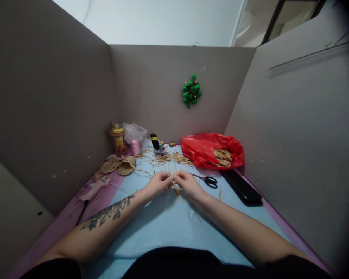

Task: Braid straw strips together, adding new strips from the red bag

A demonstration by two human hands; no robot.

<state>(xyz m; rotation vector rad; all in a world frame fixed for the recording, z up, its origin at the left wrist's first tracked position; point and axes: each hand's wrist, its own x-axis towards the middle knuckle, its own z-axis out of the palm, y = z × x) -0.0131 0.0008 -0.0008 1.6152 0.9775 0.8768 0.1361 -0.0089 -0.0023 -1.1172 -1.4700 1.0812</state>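
Observation:
Over the middle of the blue table cover (163,224), my left hand (160,182) and my right hand (189,183) meet with fingertips pinched close together. Between them is a pale dried fibre strip (177,192), whose ends show above and below the fingers. Both hands are closed on it, though the exact grip is hidden by the fingers. More dried strips (182,159) lie loose just beyond the hands. Black-handled scissors (209,181) rest to the right of my right hand, blades pointing toward it.
A red plastic bag (197,149) holding dried strips stands back right, near a black phone-like object (241,188). At left lie a pink glue gun (95,188) and small woven pieces (127,165). Behind are pink thread (135,147) and a cup of pens (159,151). Grey panels enclose three sides.

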